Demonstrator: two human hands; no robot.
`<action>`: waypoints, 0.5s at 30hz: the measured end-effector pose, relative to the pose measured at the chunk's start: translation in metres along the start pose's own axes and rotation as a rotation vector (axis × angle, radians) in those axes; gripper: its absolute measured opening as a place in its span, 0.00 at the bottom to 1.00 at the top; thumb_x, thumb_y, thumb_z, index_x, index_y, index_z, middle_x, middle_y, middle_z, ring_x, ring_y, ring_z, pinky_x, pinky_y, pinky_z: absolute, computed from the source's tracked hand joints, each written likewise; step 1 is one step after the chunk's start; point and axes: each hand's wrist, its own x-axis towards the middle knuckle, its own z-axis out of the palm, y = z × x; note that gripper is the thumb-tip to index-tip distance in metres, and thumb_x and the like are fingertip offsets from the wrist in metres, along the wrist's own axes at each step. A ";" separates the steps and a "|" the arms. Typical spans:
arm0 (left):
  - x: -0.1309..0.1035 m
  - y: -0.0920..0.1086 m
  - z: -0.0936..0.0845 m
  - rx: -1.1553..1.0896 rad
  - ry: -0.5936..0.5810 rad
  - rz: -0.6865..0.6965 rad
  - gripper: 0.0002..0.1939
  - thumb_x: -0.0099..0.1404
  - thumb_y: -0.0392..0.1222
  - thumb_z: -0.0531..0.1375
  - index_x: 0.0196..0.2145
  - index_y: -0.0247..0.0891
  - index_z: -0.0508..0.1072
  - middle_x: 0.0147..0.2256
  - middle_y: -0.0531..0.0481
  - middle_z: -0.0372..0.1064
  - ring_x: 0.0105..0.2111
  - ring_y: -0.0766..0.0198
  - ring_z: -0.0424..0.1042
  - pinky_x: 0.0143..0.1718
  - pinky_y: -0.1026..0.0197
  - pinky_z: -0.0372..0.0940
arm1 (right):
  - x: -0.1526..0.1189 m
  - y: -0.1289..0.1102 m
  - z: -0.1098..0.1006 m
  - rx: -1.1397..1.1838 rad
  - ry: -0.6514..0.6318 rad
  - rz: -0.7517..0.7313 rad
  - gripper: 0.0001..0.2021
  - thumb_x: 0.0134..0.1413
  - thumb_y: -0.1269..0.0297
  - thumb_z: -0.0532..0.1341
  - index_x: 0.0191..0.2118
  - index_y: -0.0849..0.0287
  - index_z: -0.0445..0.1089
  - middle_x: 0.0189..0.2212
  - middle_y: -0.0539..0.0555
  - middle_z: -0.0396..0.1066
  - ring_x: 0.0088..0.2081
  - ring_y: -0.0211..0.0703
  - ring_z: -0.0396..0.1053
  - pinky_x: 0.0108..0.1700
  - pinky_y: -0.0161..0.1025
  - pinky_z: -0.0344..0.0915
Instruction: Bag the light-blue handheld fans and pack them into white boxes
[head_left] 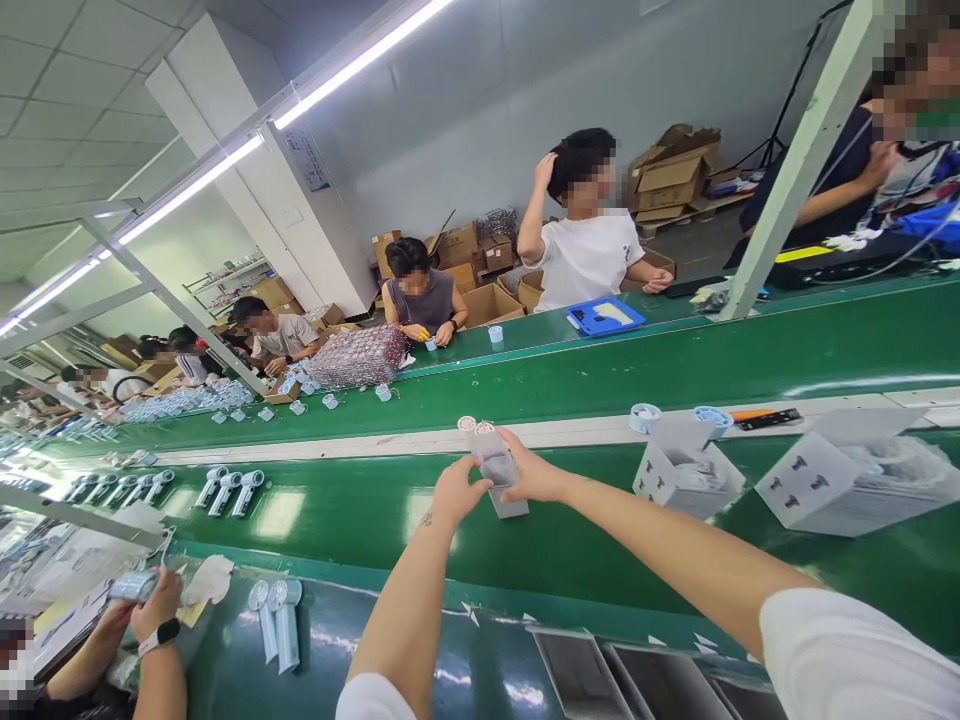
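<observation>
Pale carton [496, 462] is pinched between my left hand [457, 490] and right hand [538, 470] above the green belt [337, 520] as I watch remotely, two open white boxes [799, 482] nearby.

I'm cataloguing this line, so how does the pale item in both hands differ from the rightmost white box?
The pale item is gripped between the left hand and right hand; the white box rests on the green surface, touched by neither. The pale item looks small and narrow; the white box looks wider and bulkier. The white box shows dark printed pictures; none can be made out on the pale item. Both are pale.
</observation>
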 end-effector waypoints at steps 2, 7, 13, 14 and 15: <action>-0.003 0.004 0.000 -0.080 0.028 -0.027 0.16 0.55 0.44 0.62 0.43 0.40 0.72 0.39 0.46 0.73 0.36 0.58 0.71 0.38 0.58 0.63 | 0.002 -0.001 -0.007 -0.060 -0.024 0.013 0.65 0.19 0.73 0.72 0.67 0.52 0.38 0.63 0.63 0.50 0.60 0.59 0.54 0.60 0.53 0.54; -0.033 0.013 0.006 -0.313 0.099 -0.072 0.09 0.58 0.42 0.58 0.36 0.38 0.73 0.33 0.48 0.74 0.32 0.63 0.70 0.36 0.62 0.65 | 0.009 0.001 -0.018 -0.193 -0.046 0.089 0.55 0.25 0.75 0.68 0.65 0.58 0.45 0.56 0.63 0.62 0.55 0.58 0.62 0.57 0.50 0.58; -0.134 0.005 0.023 -0.777 0.342 -0.273 0.10 0.58 0.46 0.58 0.31 0.35 0.70 0.27 0.49 0.70 0.28 0.66 0.69 0.31 0.64 0.64 | 0.014 -0.003 -0.026 -0.311 -0.108 0.166 0.38 0.25 0.71 0.68 0.52 0.59 0.62 0.47 0.60 0.70 0.49 0.59 0.67 0.50 0.49 0.65; -0.155 0.003 0.029 -0.877 0.400 -0.325 0.10 0.56 0.46 0.59 0.29 0.34 0.70 0.25 0.50 0.69 0.26 0.67 0.68 0.29 0.64 0.63 | 0.014 -0.005 -0.027 -0.319 -0.130 0.179 0.36 0.28 0.69 0.68 0.51 0.60 0.62 0.43 0.60 0.71 0.45 0.57 0.70 0.45 0.49 0.69; -0.175 0.000 0.035 -0.954 0.450 -0.376 0.10 0.54 0.45 0.61 0.27 0.35 0.70 0.23 0.51 0.68 0.24 0.68 0.66 0.28 0.65 0.61 | 0.015 -0.007 -0.026 -0.327 -0.156 0.190 0.34 0.31 0.66 0.67 0.51 0.60 0.61 0.40 0.60 0.72 0.40 0.56 0.72 0.39 0.48 0.71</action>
